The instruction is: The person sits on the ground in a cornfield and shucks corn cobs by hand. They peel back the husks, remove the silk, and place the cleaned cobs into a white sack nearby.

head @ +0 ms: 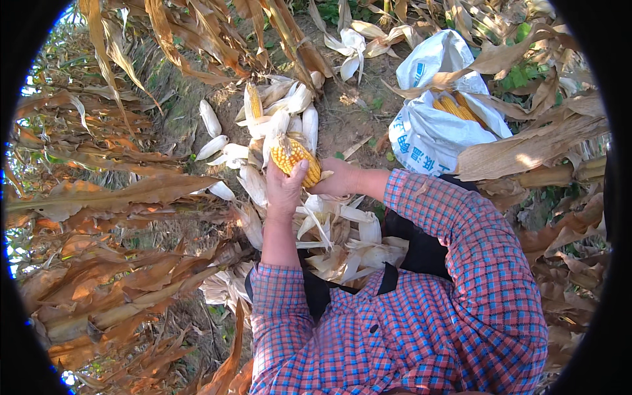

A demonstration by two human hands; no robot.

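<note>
A yellow ear of corn (290, 157) with bare kernels lies slanted between my two hands, dried husk pulled back around its upper end. My left hand (285, 185) grips its left side, thumb laid across the kernels. At the lower right end of the ear, my right hand (338, 177) closes around the base; its fingertips are partly hidden. Just beyond my hands rests a pile of ears in pale husks (308, 126). One ear there (254, 102) shows yellow kernels through its opened husk. Loose stripped husks (340, 222) are heaped below my hands, close to my body.
A white woven sack (424, 136) with blue printing stands at the right, its mouth showing several yellow ears (456, 108). Dry corn leaves (538, 143) hang over it. Cornstalks (291, 39) and leaves (123, 197) crowd the far side and left. Husked ears (211, 118) lie on bare soil.
</note>
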